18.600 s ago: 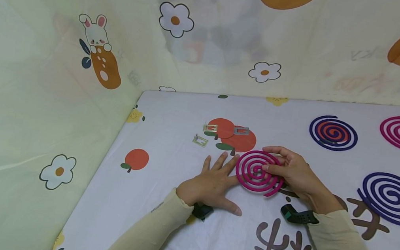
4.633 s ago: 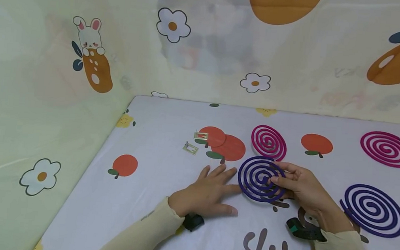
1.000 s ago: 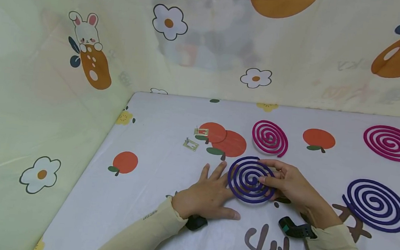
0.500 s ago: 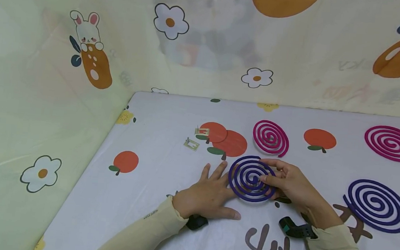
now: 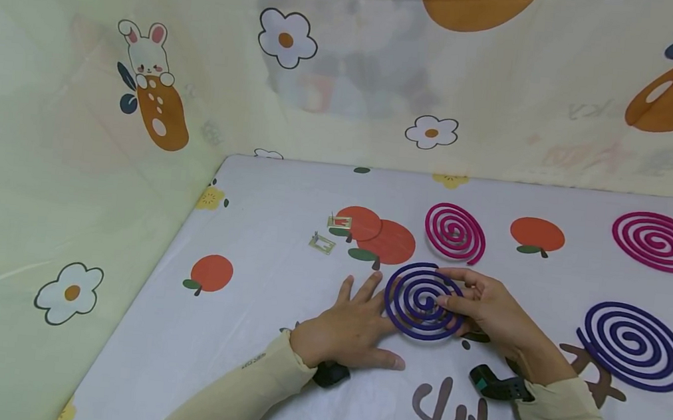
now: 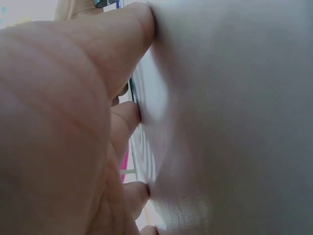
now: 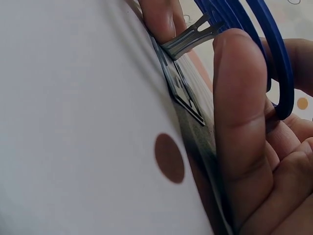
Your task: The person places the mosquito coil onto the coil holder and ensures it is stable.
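under the blue coil [image 5: 426, 302], in right-wrist view only, a metal stand [image 7: 188, 42]

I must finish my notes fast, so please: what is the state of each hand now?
Left hand: open, spread on the table.
Right hand: closed, holding the dark blue spiral coil.

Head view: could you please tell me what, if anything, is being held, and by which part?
The right hand holds a blue spiral by its right side, thumb near the centre, a finger by the outer coil. The left hand grips nothing.
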### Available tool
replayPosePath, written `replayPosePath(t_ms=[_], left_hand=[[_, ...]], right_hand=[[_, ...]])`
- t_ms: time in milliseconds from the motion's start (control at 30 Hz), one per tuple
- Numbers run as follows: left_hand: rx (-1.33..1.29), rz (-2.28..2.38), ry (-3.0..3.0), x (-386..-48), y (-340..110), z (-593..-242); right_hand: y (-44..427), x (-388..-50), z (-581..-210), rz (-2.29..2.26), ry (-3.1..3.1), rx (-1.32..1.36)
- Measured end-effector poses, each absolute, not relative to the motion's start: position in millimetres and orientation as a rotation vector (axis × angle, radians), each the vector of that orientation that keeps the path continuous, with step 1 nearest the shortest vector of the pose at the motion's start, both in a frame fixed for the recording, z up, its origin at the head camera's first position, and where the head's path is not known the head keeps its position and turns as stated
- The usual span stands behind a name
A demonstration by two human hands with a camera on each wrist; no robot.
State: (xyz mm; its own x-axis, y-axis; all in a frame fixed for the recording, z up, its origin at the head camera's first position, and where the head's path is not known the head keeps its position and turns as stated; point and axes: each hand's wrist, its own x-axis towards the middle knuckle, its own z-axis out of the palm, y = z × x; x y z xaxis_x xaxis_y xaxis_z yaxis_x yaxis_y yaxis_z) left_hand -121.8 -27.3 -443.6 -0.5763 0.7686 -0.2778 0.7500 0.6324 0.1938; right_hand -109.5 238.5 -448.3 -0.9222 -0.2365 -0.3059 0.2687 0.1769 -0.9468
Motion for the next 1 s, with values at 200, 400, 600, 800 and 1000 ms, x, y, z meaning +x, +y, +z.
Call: replayPosePath(t_ms=[200,400,600,800,1000], left_hand=[[1.212,0.08,2.521,-121.8,-27.5,-444.6],[1.216,0.074,2.525,-121.9,-27.6,-444.9],[1.214,0.086,2.524,-122.0,-27.6,-445.2],[1.21,0.097,2.526,-122.1,-27.6,-445.6],[1.209,0.104,2.532,-122.2,-27.7,-446.2]], right_hand=[[238.9,-109.1,-447.9,-1.791,2.072,0.021],[240.0,-108.6,-448.9,-1.778,2.08,0.015],[240.9,-108.7,-450.5,-1.789,2.065,-0.002],[241.6,-109.7,-450.5,-1.791,2.047,-0.018],[241.9,-109.7,-449.7,-1.787,2.032,-0.019]])
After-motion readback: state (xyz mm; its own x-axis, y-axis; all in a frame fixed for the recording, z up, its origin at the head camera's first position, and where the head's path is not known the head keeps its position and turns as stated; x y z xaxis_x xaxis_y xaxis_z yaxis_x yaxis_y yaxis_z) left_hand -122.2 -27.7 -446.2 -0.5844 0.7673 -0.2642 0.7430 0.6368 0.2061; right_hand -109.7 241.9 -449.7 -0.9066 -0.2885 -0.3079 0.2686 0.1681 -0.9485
